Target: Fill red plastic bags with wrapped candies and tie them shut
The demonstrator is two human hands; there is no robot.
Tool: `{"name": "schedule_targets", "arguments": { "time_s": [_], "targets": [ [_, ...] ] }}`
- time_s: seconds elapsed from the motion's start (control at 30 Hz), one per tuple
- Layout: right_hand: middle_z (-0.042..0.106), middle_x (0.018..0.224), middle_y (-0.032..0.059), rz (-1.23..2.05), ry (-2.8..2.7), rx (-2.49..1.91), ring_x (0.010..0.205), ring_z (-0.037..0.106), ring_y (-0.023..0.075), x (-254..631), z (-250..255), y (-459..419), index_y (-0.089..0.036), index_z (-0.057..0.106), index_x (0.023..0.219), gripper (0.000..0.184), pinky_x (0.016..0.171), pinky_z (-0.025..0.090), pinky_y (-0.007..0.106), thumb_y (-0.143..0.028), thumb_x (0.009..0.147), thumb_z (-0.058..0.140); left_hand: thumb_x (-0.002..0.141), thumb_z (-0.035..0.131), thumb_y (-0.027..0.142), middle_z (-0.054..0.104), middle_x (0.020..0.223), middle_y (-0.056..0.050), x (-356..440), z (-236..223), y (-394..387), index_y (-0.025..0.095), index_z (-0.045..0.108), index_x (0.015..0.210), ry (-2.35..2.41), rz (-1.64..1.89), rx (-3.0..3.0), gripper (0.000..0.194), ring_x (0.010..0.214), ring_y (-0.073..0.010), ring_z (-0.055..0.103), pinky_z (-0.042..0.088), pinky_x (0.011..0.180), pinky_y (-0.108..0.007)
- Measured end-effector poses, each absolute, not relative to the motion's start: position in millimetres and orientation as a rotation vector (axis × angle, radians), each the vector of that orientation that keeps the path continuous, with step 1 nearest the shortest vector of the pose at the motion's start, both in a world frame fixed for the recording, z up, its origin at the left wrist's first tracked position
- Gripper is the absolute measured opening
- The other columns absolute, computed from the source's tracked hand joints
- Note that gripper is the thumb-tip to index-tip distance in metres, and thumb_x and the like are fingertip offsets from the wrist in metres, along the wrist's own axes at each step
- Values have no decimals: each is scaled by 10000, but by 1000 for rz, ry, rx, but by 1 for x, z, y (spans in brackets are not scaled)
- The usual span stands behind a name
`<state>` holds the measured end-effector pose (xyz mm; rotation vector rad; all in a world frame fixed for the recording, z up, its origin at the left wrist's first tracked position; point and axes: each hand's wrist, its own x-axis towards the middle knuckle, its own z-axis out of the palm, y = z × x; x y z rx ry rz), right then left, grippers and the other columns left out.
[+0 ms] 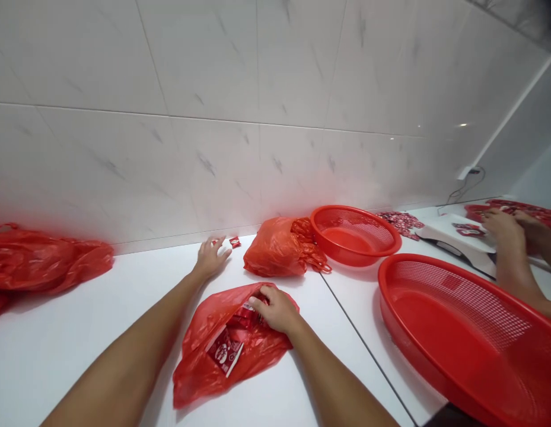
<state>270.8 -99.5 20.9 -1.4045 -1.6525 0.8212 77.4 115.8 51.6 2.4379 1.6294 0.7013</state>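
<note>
Along the bench's back edge, below a white marbled tile wall, the person's left hand lies open with its fingers spread, just beside two small red wrapped packets. Nearer the front edge, the right hand is curled closed at the mouth of a red plastic bag, gripping either the bunched film or the packets there; I cannot tell which. Inside the open bag lie red-and-white snack packets, one tilted against the film just below the hand.

Toward the middle of the back edge, a full orange-red plastic bag slumps near the wall, touching a bundle of red packets at its right side. Just beyond them sits a round red mesh basket. A much larger oval red mesh basket fills the front right corner, past a dark seam in the bench. A crumpled red bag lies at the left end.

Toward the back right corner, a loose heap of red packets lies beside a flat white panel that carries a few more. A co-worker's hands rest at that panel's right edge, closed, with what they hold hidden.
</note>
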Motion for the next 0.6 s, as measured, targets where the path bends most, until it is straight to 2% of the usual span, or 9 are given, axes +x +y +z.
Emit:
{"name": "schedule_targets", "arguments": {
  "time_s": [0.1,0.17,0.27,0.43,0.6],
  "targets": [
    [768,1072,23,834,-1660,-1443,970,684,199,272,20,-94,-228,747,1040,274,862,478,298,-478,956,673,925,539,666,252,1749,-147,84,27,143,255,479,1580,1629,583,2484,776,1607,-459,97,103,1234,-691],
    [769,1088,21,856,-1668,-1440,979,687,199,272,21,-91,-238,750,1079,298,883,484,299,-498,947,685,891,571,701,226,1761,-134,88,19,154,288,526,1549,1583,511,2521,779,1604,-470,117,86,1231,-690],
    [770,1107,13,880,-1667,-1424,987,691,193,272,22,-89,-252,749,1126,301,910,491,296,-484,941,697,899,566,673,342,1716,-145,90,16,163,276,602,1488,1559,479,2541,711,1561,-457,273,150,1233,-656],
    [780,1096,5,873,-1653,-1426,972,698,194,273,20,-90,-243,749,1106,284,871,488,292,-467,940,694,981,470,518,609,1533,-77,82,16,154,236,718,1344,1564,600,2550,522,1463,-310,465,298,1232,-415],
    [788,1077,22,878,-1640,-1466,953,702,200,275,15,-90,-218,746,1097,276,856,490,296,-435,938,684,927,567,460,757,1325,-38,62,18,123,251,817,1080,1576,755,2431,360,1273,-296,631,447,1104,-376]
  ]
}}
